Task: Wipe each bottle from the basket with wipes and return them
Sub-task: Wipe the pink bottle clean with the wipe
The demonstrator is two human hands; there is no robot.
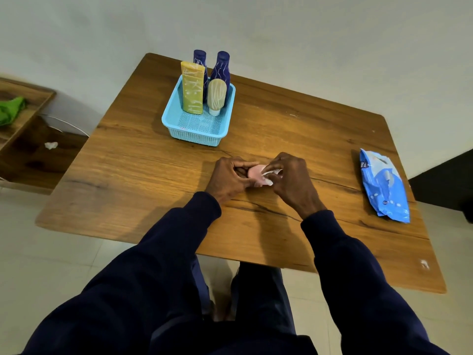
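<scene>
A small pink bottle lies between my hands above the middle of the wooden table. My left hand grips its left end. My right hand pinches a white wipe against the bottle's right side. Behind them stands a light blue basket. It holds a yellow tube, a beige bottle standing on its cap and two dark blue bottles, all upright at its far end.
A blue pack of wipes lies near the table's right edge. A low wooden shelf stands to the left with a green cloth and a crumpled white wipe on it. Tiled floor surrounds the table.
</scene>
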